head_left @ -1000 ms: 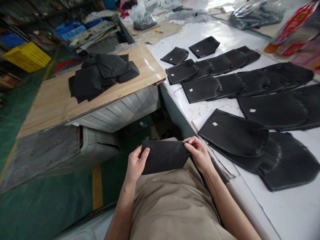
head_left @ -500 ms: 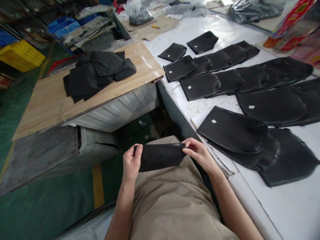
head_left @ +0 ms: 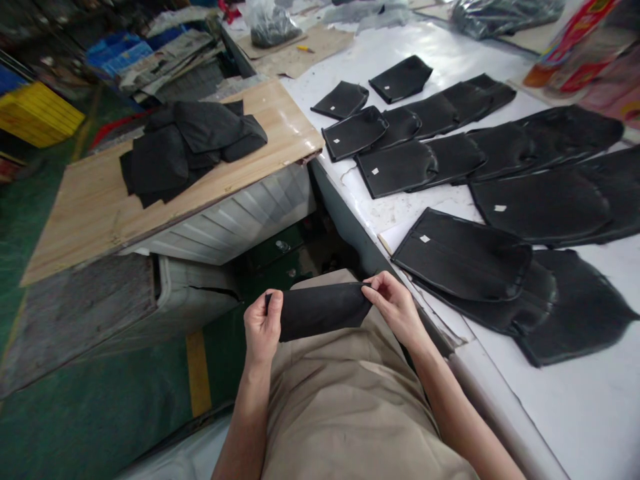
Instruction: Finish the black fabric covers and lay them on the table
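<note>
Left hand (head_left: 263, 325) and right hand (head_left: 391, 303) pinch opposite ends of a black fabric piece (head_left: 320, 312) over beige clothing (head_left: 350, 393); tagged panels (head_left: 465, 257) crowd the white table (head_left: 585, 420) at two o'clock, cloth pile (head_left: 165, 157) toward eleven.

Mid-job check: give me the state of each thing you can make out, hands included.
Left hand: closed on one end of the black piece
Right hand: fingers pinching its other end
Black piece: held out between both hands
Pile: loosely heaped on the board
Table pieces: lying down, mostly overlapping
Clear bag: dark contents inside; sealed or not, cannot tell
</note>
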`<state>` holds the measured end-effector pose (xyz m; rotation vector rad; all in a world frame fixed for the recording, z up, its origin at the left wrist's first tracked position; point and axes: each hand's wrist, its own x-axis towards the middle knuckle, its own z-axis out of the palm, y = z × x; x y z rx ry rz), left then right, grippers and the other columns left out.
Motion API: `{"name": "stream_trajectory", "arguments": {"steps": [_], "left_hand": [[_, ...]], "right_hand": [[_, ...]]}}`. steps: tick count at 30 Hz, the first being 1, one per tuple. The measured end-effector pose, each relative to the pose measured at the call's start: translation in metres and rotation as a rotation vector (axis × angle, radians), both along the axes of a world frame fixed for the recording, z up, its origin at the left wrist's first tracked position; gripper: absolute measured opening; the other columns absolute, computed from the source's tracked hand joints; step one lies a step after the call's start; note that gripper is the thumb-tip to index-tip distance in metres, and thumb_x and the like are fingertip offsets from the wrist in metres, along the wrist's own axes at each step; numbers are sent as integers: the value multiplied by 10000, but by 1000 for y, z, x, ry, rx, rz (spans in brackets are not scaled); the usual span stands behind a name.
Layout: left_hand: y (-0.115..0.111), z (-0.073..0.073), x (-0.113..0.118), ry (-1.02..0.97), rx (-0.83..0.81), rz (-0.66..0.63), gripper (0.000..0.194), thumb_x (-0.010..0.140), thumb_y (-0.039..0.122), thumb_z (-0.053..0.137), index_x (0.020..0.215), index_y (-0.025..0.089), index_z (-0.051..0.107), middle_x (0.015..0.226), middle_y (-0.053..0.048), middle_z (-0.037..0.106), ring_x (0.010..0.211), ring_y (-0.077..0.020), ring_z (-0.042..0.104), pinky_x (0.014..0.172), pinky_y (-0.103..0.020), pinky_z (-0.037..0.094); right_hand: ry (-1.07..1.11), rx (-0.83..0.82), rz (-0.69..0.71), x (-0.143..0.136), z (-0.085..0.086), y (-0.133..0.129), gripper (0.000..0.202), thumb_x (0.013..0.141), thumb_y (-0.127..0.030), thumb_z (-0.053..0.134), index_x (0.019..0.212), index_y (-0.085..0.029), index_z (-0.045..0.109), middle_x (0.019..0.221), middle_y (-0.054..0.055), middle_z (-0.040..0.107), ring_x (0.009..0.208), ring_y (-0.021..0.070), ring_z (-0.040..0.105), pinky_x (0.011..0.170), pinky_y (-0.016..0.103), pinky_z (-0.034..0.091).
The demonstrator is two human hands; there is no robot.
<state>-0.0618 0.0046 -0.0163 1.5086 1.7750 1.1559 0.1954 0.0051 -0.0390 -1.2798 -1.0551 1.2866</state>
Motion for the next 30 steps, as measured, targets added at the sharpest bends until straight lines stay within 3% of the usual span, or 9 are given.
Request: {"name": "stream_trajectory", "arguments": {"steps": [15,24,30], "left_hand": [[1,-4,-2,-98,-8,33,409,908,504,572,663,176,557,612,24,422,597,-122,388,580,-226,359],[3,-3,-4,-96,-10,4,288,931,424,579,873,168,697,804,-28,689,765,-171,627,710,-237,471],[5,-8,-7,-118,-8,14,288,931,432,584,876,171,695,816,-30,700,779,-183,649,713,-251,478]], "right_hand": [[30,0,-68,-5,8,-3,292,857,-383,726,711,-224,528,826,18,632,768,181,562,654,297,426],[4,-5,-69,-9,18,-7,294,870,-385,710,717,-225,518,780,8,610,711,168,522,620,298,396],[-87,29,-69,-12,20,-9,286,892,-364,680,722,-216,504,738,-6,555,682,150,479,597,283,365]]}}
